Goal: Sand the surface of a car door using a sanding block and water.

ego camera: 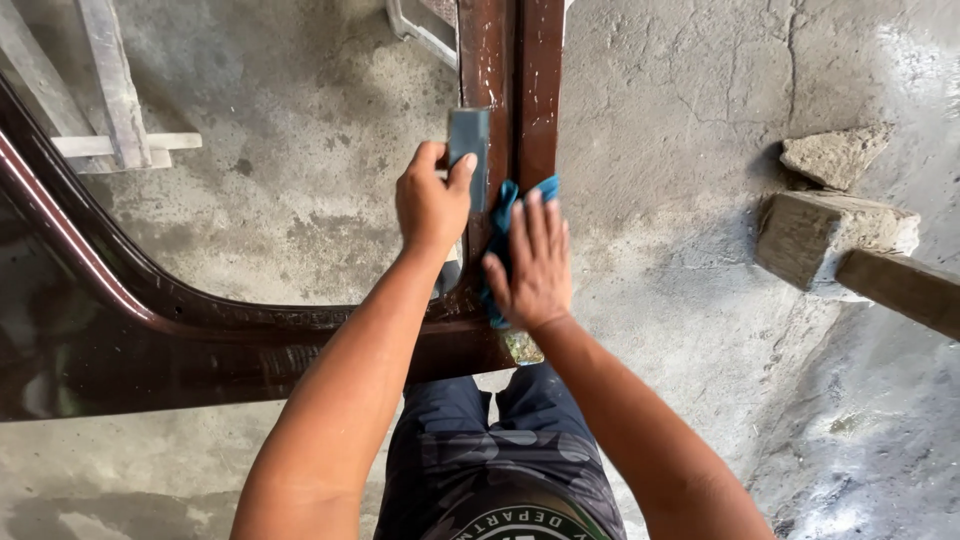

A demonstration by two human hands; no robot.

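Note:
A dark maroon metal frame (250, 335) lies across the concrete floor, with a narrow upright bar (515, 60) running away from me. My left hand (430, 205) grips a grey rectangular block (468, 140) pressed flat against that bar. My right hand (535, 265) lies flat, fingers spread, on a blue cloth (503, 215) held against the bar just below and right of the block. My legs in dark patterned shorts show beneath my arms.
Rough concrete floor (680, 150) all around. Two stone chunks (835, 155) and a wooden beam (905, 285) sit at the right. Pale wooden slats (115, 100) lie at the upper left, and a metal piece (420, 30) at the top.

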